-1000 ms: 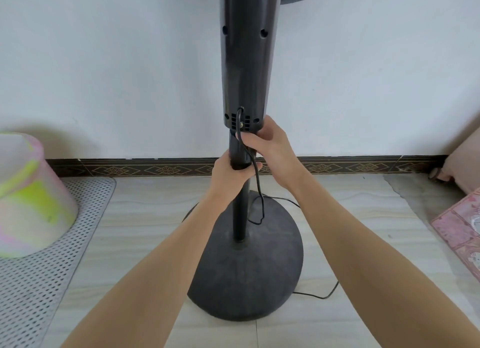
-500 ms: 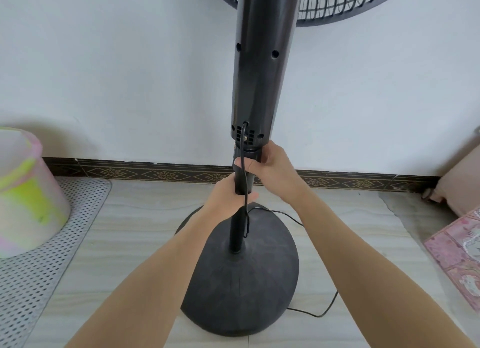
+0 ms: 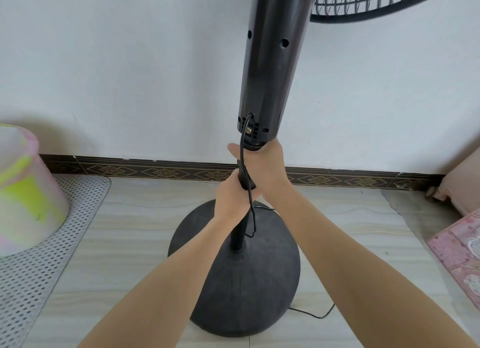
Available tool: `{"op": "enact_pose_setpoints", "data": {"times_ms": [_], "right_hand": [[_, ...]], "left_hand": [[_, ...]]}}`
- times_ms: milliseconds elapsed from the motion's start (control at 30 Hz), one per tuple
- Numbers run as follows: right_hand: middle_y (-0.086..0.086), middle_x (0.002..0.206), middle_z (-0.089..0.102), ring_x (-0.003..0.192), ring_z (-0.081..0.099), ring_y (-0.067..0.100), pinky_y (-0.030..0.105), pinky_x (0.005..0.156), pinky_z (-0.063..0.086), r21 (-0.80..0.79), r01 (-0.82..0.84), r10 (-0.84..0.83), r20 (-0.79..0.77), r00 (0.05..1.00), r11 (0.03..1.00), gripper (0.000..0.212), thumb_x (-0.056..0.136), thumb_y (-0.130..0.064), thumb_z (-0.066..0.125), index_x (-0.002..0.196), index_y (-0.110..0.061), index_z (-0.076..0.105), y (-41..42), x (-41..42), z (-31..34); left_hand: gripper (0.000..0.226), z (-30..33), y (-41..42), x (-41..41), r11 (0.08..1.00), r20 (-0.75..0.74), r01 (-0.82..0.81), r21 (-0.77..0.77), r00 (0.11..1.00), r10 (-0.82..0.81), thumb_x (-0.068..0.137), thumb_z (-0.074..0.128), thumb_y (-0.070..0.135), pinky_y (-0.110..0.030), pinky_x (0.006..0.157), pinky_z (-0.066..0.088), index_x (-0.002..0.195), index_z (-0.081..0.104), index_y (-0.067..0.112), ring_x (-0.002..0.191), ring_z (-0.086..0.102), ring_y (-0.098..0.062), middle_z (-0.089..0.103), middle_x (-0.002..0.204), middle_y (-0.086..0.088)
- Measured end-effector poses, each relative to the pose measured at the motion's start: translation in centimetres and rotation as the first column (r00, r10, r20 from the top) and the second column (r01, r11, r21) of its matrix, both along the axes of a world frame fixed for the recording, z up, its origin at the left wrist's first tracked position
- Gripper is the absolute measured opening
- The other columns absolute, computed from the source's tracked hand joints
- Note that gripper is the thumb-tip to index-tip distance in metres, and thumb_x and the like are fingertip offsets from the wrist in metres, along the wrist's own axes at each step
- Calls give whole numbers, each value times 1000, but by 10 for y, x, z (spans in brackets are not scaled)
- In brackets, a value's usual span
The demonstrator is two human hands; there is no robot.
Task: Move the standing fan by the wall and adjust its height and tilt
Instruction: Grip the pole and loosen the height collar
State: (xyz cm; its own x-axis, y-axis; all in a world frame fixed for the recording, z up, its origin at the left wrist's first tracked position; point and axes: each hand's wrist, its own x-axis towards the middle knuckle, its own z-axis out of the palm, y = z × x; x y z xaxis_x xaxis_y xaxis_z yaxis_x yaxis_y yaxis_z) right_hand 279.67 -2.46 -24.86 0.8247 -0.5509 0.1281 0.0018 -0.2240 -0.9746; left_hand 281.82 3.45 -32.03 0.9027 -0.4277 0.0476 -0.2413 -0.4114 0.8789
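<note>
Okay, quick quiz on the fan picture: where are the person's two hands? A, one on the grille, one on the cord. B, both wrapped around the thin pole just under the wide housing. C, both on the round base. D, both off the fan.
B: the left hand and right hand both grip the thin pole just below the wide housing.

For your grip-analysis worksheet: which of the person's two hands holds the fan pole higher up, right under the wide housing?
The right hand, wrapped just beneath the housing; the left hand grips the pole lower, nearer the base.
</note>
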Motion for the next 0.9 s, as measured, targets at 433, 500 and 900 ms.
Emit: {"op": "enact_pose_setpoints", "data": {"times_ms": [433,500,900], "right_hand": [[6,64,56,58,55,15,22,57,51,-26,-93,91,-77,993,995,14,75,0,65,67,-8,56,-57,33,5],[8,66,57,60,56,16,27,61,52,-3,-79,78,-65,995,997,10,75,-1,65,71,-5,57,-64,40,2],[11,63,57,61,55,21,34,62,50,-36,36,-37,-22,999,999,11,74,-5,66,68,-5,57,-48,48,-9]], "left_hand": [[21,1,-45,49,988,-56,139,-72,988,-143,79,67,16,-28,80,46,91,50,18,83,58,-16,58,79,7],[17,-2,-52,54,985,-90,130,-113,986,-140,79,66,12,-25,74,45,85,52,17,80,58,-16,58,75,6],[32,-9,-50,56,965,-172,100,-243,974,-145,78,59,-4,-10,53,40,60,44,17,54,50,-1,50,57,3]]}}
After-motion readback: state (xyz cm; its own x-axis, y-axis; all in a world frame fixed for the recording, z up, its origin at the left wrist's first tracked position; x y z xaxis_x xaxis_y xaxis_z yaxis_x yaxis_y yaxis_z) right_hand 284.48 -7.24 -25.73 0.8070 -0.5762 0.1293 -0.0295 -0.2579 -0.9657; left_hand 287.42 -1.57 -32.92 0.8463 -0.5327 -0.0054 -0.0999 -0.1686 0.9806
